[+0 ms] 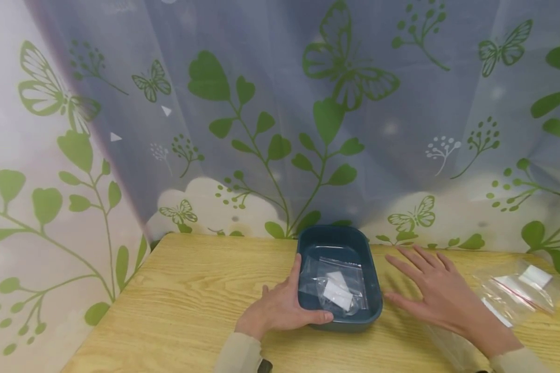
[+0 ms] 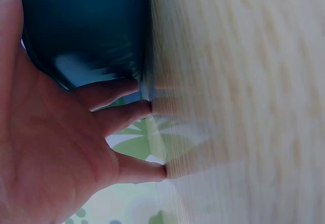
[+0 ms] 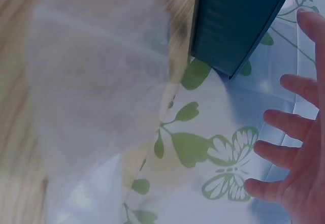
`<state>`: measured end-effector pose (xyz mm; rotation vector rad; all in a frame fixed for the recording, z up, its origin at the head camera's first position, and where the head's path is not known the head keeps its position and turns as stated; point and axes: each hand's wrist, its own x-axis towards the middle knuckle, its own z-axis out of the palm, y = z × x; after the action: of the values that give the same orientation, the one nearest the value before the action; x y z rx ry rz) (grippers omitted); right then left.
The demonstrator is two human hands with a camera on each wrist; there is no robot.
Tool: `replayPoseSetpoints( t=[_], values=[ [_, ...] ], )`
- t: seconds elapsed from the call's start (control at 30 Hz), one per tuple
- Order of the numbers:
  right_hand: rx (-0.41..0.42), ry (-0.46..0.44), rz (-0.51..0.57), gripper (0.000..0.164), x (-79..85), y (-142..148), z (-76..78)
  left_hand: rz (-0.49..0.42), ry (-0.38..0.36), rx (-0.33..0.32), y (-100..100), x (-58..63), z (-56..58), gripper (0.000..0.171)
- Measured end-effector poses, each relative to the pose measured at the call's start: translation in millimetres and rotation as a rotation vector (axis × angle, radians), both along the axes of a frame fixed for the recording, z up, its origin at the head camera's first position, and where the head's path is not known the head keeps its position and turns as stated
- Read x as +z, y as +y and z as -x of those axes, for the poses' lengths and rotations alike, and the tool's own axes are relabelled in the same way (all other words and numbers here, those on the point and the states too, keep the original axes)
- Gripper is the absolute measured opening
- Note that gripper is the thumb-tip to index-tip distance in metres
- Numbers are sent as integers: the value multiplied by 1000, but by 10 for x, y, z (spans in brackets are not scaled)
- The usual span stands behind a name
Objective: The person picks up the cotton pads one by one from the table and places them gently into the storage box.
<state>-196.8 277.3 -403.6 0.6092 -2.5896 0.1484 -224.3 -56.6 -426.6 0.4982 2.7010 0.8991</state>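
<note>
A dark blue rectangular bin [image 1: 339,325] stands on the wooden table by the curtain. Inside it lies a clear zip bag [image 1: 354,274] with white pieces [image 1: 338,295] on or in it. My left hand [image 1: 282,311] rests against the bin's near left corner, thumb across the near rim and index finger along the left side. In the left wrist view its other fingers [image 2: 127,115] reach straight down to the tabletop. To the right of the bin, my right hand [image 1: 441,290] hovers with fingers spread and nothing in it, apart from the bin wall [image 3: 236,21].
Clear plastic bags [image 1: 518,292] with white pieces and a red zip strip lie at the right, partly behind my right forearm. Another translucent bag [image 3: 101,76] lies under that arm. A curtain [image 1: 261,197] with green leaves and butterflies hangs along the table's [image 1: 205,280] back edge.
</note>
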Motion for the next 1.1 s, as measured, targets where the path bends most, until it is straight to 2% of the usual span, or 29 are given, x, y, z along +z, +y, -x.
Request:
replayPoseSetpoints(
  t=[0.17,0.3,0.53,0.87,1.1],
  values=[
    [4,29,2,71,-23,103,-33,3,-7,-4,-8,8,8,138],
    [6,9,13,71,-39,195,-61,1,-8,-3,-11,18,2,137],
    [58,6,18,73,-76,417,-119,-4,-13,1,-7,22,-8,137],
    [106,50,32,79,-226,640,-205,-4,-15,6,-8,36,-6,137],
    [103,58,73,78,-321,772,-279,0,-12,9,-7,23,-15,138]
  ],
)
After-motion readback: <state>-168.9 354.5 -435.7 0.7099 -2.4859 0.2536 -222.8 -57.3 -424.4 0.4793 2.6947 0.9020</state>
